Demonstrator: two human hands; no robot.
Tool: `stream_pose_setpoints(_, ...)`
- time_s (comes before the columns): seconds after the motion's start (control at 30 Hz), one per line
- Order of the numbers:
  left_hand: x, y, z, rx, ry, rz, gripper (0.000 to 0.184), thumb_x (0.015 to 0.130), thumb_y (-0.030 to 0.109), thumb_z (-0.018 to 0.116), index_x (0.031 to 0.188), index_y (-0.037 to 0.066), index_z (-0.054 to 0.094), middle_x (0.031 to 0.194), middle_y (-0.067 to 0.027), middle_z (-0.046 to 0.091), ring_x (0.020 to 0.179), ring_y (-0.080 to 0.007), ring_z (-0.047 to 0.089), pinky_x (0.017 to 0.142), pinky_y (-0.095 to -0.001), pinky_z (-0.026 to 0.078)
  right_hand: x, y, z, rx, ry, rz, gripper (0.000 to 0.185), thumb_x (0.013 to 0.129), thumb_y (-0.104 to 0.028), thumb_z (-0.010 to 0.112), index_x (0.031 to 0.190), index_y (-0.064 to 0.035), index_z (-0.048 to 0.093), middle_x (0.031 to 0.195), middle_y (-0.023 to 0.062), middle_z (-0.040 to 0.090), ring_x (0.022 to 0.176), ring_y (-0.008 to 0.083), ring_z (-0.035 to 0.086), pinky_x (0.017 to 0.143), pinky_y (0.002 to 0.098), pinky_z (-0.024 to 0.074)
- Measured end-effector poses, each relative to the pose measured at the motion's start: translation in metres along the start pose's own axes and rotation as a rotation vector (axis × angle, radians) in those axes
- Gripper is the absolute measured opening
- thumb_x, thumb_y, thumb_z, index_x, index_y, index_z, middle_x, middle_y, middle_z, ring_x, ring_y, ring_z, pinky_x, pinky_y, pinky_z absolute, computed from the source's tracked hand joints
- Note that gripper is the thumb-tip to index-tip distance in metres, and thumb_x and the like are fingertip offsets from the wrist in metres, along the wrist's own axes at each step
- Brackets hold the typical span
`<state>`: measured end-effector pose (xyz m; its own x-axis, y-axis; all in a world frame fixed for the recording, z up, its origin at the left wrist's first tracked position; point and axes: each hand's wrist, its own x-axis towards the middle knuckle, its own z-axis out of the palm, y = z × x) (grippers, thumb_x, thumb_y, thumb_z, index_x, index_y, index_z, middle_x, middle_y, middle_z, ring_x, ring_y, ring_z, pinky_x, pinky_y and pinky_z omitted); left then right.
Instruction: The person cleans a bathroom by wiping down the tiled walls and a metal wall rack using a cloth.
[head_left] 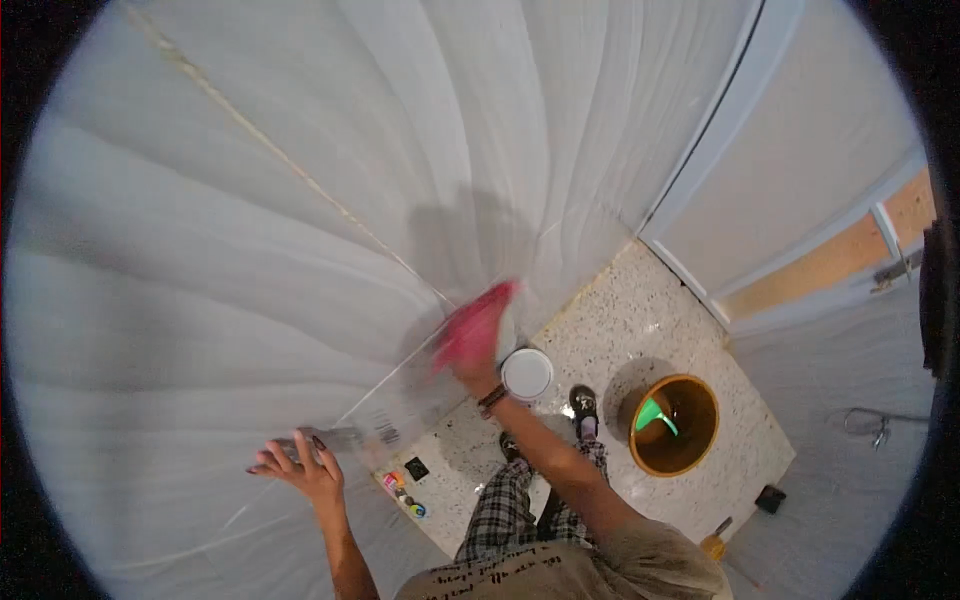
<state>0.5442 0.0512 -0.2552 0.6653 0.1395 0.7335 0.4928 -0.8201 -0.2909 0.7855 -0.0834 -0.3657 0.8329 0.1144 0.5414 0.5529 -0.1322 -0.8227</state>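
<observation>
My right hand [474,368] has a pink cloth [480,322] in its grip, held at the pale marbled wall [300,270]; motion smears the cloth, and it hides most of the fingers. A dark bracelet [492,400] circles that wrist. Off to the left, my left hand [308,472] is raised at the wall with its fingers spread and nothing in it. Whether its fingertips touch the surface I cannot tell. Just below the cloth, a round white lid or container top [527,374] shows near the foot of the wall.
An orange-brown bucket [712,425] with a green scoop [652,414] inside stands on the speckled floor [600,345], right of my feet. Small colourful items [404,496] lie by the left wall corner. A white door [790,160] is at the upper right, and a brush-like tool [714,546] lies lower right.
</observation>
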Motion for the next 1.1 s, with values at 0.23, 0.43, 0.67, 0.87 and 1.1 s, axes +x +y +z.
stream_pose_setpoints(0.23, -0.015, 0.040, 0.056, -0.008, -0.209, 0.249, 0.042, 0.088, 0.025, 0.036, 0.128, 0.013, 0.043, 0.145, -0.0079, 0.015, 0.135, -0.0288, -0.002, 0.101, -0.0603, -0.010, 0.050, -0.008, 0.029, -0.145, 0.047, -0.090, 0.070, 0.082, -0.037, 0.048, 0.136, -0.0046, 0.018, 0.138, 0.0231, 0.018, 0.127, 0.0405, 0.015, 0.102, 0.0521, 0.0090)
stream_pose_setpoints(0.43, -0.026, 0.045, 0.059, 0.024, -0.183, 0.296, 0.050, 0.089, 0.026, 0.037, 0.137, 0.015, 0.025, 0.146, -0.0079, 0.011, 0.135, -0.0292, -0.004, 0.100, -0.0612, -0.010, -0.035, 0.037, 0.037, 0.236, -0.077, 0.156, 0.070, 0.081, -0.044, 0.050, 0.134, -0.0065, 0.024, 0.138, 0.0188, 0.023, 0.130, 0.0368, 0.015, 0.103, 0.0546, 0.0090)
stream_pose_setpoints(0.67, -0.038, 0.056, 0.047, -0.196, -0.212, 0.177, 0.062, 0.090, 0.025, 0.040, 0.141, 0.018, 0.005, 0.145, -0.0169, 0.002, 0.133, -0.0371, -0.003, 0.100, -0.0582, -0.009, 0.032, -0.035, 0.035, -0.097, 0.219, -0.325, 0.053, 0.081, -0.035, 0.048, 0.127, -0.0118, 0.036, 0.130, 0.0136, 0.036, 0.123, 0.0271, 0.030, 0.098, 0.0445, 0.0222)
stream_pose_setpoints(0.87, -0.052, 0.077, 0.030, -0.419, -0.103, -0.021, 0.055, 0.086, 0.009, 0.045, 0.134, 0.012, 0.021, 0.140, -0.0255, 0.004, 0.131, -0.0420, 0.003, 0.103, -0.0564, 0.005, -0.035, -0.011, 0.008, -0.002, -0.793, -0.198, 0.057, 0.073, -0.037, 0.056, 0.123, -0.0115, 0.043, 0.129, 0.0123, 0.039, 0.120, 0.0294, 0.033, 0.096, 0.0485, 0.0218)
stream_pose_setpoints(1.1, 0.034, 0.142, 0.035, -0.395, 0.001, 0.016, 0.054, 0.084, 0.006, 0.045, 0.132, 0.014, 0.022, 0.142, -0.0173, 0.003, 0.131, -0.0425, -0.002, 0.103, -0.0575, 0.003, 0.086, 0.025, -0.012, 0.055, 0.257, 0.174, 0.055, 0.087, -0.030, 0.043, 0.128, 0.0043, 0.028, 0.130, 0.0259, 0.030, 0.122, 0.0413, 0.026, 0.102, 0.0500, 0.0147)
